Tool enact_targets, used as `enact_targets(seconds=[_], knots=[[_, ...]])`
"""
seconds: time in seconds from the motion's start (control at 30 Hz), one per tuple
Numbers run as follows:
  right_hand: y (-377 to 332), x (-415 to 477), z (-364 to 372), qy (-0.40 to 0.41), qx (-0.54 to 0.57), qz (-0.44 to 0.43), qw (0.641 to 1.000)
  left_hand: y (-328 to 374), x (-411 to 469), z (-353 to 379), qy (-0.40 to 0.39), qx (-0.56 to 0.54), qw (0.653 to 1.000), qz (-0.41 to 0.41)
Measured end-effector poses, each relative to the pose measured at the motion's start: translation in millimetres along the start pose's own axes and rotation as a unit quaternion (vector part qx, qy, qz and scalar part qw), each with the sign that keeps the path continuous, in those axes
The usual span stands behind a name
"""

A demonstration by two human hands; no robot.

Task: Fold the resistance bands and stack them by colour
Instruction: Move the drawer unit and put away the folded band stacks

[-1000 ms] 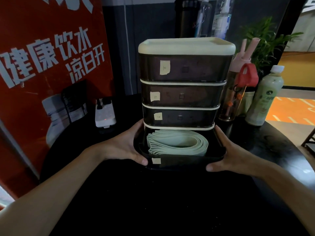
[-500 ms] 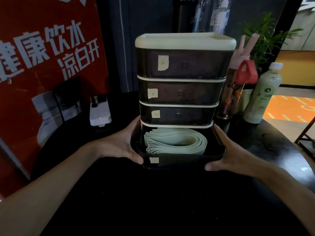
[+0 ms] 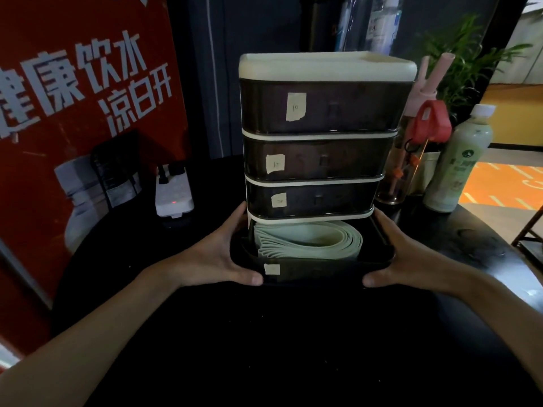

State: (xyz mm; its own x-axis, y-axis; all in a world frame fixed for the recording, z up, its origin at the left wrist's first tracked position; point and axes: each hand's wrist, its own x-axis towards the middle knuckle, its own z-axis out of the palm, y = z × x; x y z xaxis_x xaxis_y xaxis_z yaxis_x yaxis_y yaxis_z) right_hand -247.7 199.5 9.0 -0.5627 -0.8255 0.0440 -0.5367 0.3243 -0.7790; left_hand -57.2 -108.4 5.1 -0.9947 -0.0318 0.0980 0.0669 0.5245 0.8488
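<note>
A dark drawer unit (image 3: 320, 113) with a cream lid stands on the black table (image 3: 293, 348). Its bottom drawer (image 3: 317, 271) is pulled partly out and holds a stack of folded pale green resistance bands (image 3: 308, 239). My left hand (image 3: 217, 257) grips the drawer's left front corner, thumb on the front face. My right hand (image 3: 399, 259) grips the right front corner the same way. The three upper drawers are shut, each with a small paper label.
A white power strip (image 3: 173, 190) lies at the left by a red poster (image 3: 73, 113). To the right of the unit stand a pink-capped bottle (image 3: 417, 148) and a pale green drink bottle (image 3: 458, 163), with a plant behind.
The bottom drawer sits slightly further into the unit, with less of the green bands showing. Both hands keep their hold on its corners. The view has shifted a little.
</note>
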Motion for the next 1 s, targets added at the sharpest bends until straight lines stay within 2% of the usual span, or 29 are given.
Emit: enact_targets(seconds=[0.13,0.3,0.43,0.57,0.67,1.0], knots=[[-3.9,1.2,-1.7,0.004,0.001,0.010,1.000,2.5,1.7,12.4,0.040,-0.017,0.999,0.005],[-0.8,8.6,-8.3,0.039,-0.001,0.039,0.998,8.3,4.4,19.3,0.051,-0.017,0.998,0.026],[-6.5,15.8,-7.0,0.044,-0.033,0.043,0.998,5.6,7.4,18.1,0.085,-0.020,0.996,0.020],[-6.9,20.3,-1.6,0.068,0.003,0.016,0.998,-0.5,8.7,17.0,0.138,-0.043,0.989,0.002],[-5.3,23.6,-1.3,0.083,0.014,0.035,0.996,0.3,10.8,19.9,0.160,-0.038,0.986,-0.002],[-18.4,36.3,6.0,0.138,-0.055,0.052,0.988,2.7,9.6,17.2,0.212,-0.013,0.977,-0.026]])
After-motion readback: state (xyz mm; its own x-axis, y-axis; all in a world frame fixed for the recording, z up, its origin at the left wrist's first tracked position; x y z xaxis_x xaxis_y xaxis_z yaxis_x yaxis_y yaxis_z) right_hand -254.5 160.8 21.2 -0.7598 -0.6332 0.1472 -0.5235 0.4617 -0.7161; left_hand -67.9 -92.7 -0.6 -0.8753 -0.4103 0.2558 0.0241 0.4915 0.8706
